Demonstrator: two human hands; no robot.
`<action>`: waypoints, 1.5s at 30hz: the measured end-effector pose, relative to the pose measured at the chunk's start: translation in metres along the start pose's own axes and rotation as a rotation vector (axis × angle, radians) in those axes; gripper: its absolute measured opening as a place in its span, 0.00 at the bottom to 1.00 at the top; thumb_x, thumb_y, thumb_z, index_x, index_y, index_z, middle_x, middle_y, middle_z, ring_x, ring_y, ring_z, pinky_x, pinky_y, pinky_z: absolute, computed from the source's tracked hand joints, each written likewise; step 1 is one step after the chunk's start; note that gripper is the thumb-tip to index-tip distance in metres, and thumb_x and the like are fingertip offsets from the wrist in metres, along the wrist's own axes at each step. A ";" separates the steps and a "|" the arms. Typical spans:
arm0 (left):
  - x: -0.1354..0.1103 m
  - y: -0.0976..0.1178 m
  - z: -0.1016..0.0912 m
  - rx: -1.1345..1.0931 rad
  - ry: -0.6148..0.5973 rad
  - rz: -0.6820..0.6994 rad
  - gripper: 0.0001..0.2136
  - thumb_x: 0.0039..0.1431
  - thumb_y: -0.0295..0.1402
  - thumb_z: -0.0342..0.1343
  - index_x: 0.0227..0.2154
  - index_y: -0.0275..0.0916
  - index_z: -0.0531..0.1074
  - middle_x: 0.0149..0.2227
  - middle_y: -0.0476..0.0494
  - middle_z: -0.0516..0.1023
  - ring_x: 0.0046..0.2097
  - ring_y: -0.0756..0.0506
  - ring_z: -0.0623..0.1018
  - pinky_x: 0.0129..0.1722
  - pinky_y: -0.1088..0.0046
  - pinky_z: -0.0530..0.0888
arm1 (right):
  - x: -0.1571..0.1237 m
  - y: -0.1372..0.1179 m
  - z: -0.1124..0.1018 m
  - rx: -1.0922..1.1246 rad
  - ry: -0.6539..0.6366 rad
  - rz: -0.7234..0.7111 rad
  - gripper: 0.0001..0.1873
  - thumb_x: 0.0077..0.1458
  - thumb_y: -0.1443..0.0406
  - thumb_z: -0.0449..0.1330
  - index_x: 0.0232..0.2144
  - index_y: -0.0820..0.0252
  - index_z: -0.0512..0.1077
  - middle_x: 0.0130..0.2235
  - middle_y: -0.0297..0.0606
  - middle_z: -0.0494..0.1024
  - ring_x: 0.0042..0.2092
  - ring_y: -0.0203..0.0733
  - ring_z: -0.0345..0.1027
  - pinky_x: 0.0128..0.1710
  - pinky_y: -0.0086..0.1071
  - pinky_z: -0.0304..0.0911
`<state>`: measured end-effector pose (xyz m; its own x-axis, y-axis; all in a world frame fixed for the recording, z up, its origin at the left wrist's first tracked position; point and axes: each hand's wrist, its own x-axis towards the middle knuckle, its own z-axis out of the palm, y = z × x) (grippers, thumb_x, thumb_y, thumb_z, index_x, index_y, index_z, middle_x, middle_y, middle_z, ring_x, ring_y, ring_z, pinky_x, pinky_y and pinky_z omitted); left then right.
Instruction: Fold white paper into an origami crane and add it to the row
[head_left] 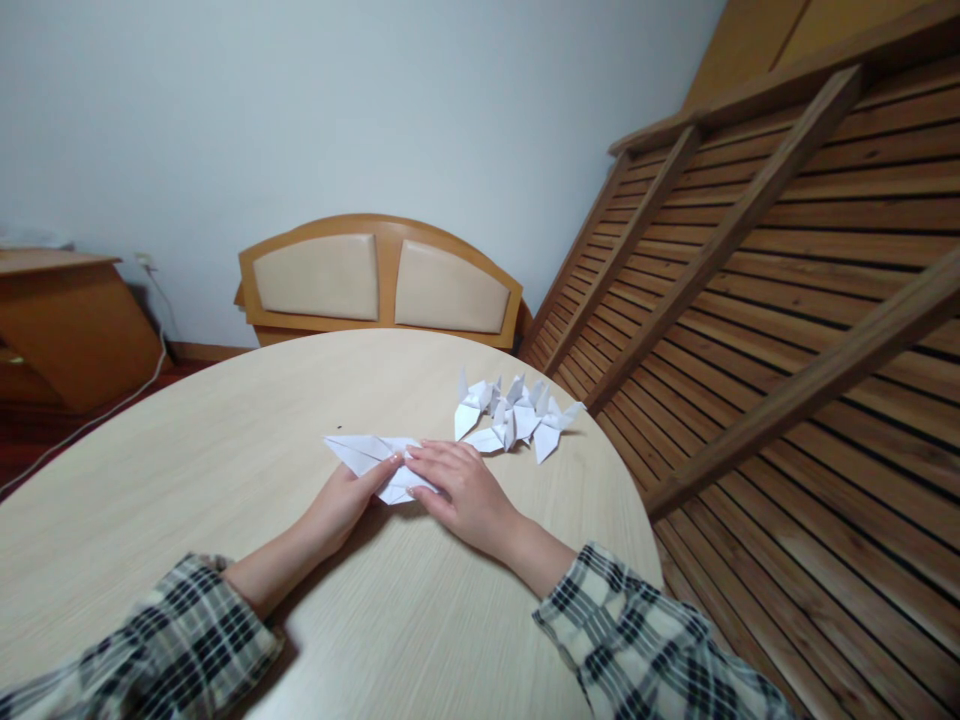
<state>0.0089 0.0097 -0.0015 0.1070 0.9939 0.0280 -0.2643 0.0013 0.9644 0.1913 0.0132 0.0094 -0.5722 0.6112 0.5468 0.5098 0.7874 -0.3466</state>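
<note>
A partly folded white paper (366, 455) lies flat on the round pale wooden table (225, 480). My left hand (341, 505) pinches its near edge, fingers curled onto the sheet. My right hand (459, 490) lies palm down on the paper's right part, fingers stretched flat and pressing it to the table. Just beyond my right hand sits a cluster of several finished white paper cranes (514, 415). Both forearms wear plaid sleeves.
A wooden chair back with two beige pads (379, 280) stands behind the table. A slatted wooden wall (787, 330) runs close along the table's right edge. A wooden cabinet (67, 320) and a white cable are at the far left.
</note>
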 end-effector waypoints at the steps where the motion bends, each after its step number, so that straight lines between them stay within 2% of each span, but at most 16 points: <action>1: 0.000 0.001 0.001 0.010 0.011 0.003 0.16 0.49 0.39 0.64 0.39 0.35 0.77 0.42 0.38 0.82 0.44 0.39 0.79 0.46 0.66 0.73 | 0.000 0.000 0.000 -0.002 0.000 -0.002 0.19 0.60 0.62 0.58 0.53 0.55 0.70 0.55 0.37 0.74 0.59 0.43 0.63 0.58 0.43 0.55; 9: 0.001 0.000 0.001 0.025 0.154 -0.047 0.17 0.45 0.40 0.64 0.35 0.33 0.76 0.35 0.38 0.83 0.36 0.40 0.80 0.38 0.68 0.74 | 0.001 -0.002 0.001 -0.042 -0.027 -0.019 0.18 0.60 0.63 0.57 0.52 0.56 0.71 0.56 0.40 0.73 0.59 0.40 0.63 0.59 0.42 0.53; 15: 0.001 0.004 0.003 -0.043 0.174 -0.066 0.15 0.45 0.38 0.63 0.34 0.33 0.75 0.34 0.40 0.83 0.34 0.41 0.80 0.35 0.69 0.74 | 0.001 -0.007 -0.001 -0.090 -0.048 -0.024 0.18 0.62 0.63 0.56 0.54 0.55 0.69 0.58 0.39 0.71 0.60 0.39 0.62 0.60 0.43 0.50; 19: 0.001 0.006 0.004 -0.094 0.178 -0.083 0.16 0.47 0.39 0.62 0.35 0.33 0.75 0.35 0.39 0.83 0.35 0.41 0.80 0.35 0.70 0.74 | 0.001 -0.008 -0.002 -0.126 -0.058 -0.041 0.18 0.63 0.63 0.54 0.55 0.55 0.67 0.59 0.40 0.70 0.61 0.39 0.60 0.61 0.43 0.49; 24: 0.001 0.007 0.005 -0.086 0.195 -0.078 0.15 0.46 0.40 0.63 0.33 0.34 0.75 0.33 0.40 0.83 0.35 0.41 0.80 0.36 0.69 0.74 | -0.001 -0.011 -0.003 -0.238 -0.126 -0.074 0.23 0.64 0.68 0.50 0.60 0.54 0.60 0.63 0.41 0.64 0.65 0.40 0.53 0.64 0.46 0.45; 26: 0.002 0.006 0.004 -0.080 0.200 -0.073 0.15 0.46 0.40 0.63 0.33 0.34 0.75 0.33 0.42 0.83 0.34 0.42 0.80 0.36 0.70 0.74 | -0.001 -0.013 -0.003 -0.275 -0.141 -0.082 0.23 0.65 0.67 0.48 0.61 0.56 0.58 0.63 0.42 0.62 0.65 0.41 0.52 0.64 0.48 0.44; 30: 0.003 0.001 0.001 -0.077 0.197 -0.076 0.14 0.46 0.38 0.64 0.34 0.34 0.75 0.33 0.42 0.83 0.34 0.42 0.80 0.36 0.70 0.74 | -0.002 -0.014 -0.001 -0.335 -0.154 -0.120 0.28 0.64 0.58 0.52 0.63 0.59 0.55 0.64 0.48 0.60 0.65 0.47 0.51 0.65 0.53 0.42; 32: 0.003 0.001 0.001 -0.067 0.195 -0.084 0.14 0.46 0.37 0.64 0.35 0.34 0.75 0.34 0.42 0.83 0.35 0.42 0.80 0.37 0.70 0.75 | -0.003 -0.014 0.001 -0.369 -0.150 -0.130 0.28 0.63 0.61 0.53 0.63 0.58 0.54 0.64 0.49 0.60 0.65 0.47 0.52 0.64 0.54 0.42; 36: 0.003 0.004 0.003 -0.082 0.174 -0.081 0.14 0.46 0.36 0.64 0.34 0.34 0.76 0.34 0.41 0.83 0.35 0.42 0.80 0.37 0.70 0.74 | -0.003 -0.013 0.001 -0.408 -0.136 -0.135 0.25 0.64 0.71 0.47 0.62 0.58 0.56 0.64 0.47 0.61 0.64 0.46 0.54 0.64 0.54 0.44; 41: 0.002 0.007 0.005 -0.078 0.147 -0.082 0.15 0.45 0.39 0.65 0.34 0.34 0.76 0.34 0.40 0.83 0.36 0.42 0.80 0.38 0.69 0.74 | -0.002 -0.013 -0.001 -0.395 -0.095 -0.136 0.23 0.65 0.70 0.47 0.60 0.58 0.61 0.62 0.47 0.65 0.62 0.47 0.58 0.63 0.54 0.46; 45: 0.001 0.002 0.001 -0.021 0.041 -0.059 0.19 0.49 0.44 0.63 0.38 0.34 0.76 0.35 0.40 0.82 0.35 0.43 0.78 0.35 0.70 0.73 | -0.002 -0.011 -0.001 -0.399 -0.067 -0.097 0.21 0.65 0.70 0.47 0.59 0.57 0.63 0.61 0.45 0.66 0.62 0.45 0.59 0.63 0.52 0.47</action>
<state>0.0091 0.0107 0.0004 0.0840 0.9957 -0.0400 -0.2784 0.0620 0.9585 0.1877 0.0032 0.0129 -0.6641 0.5498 0.5067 0.6527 0.7568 0.0343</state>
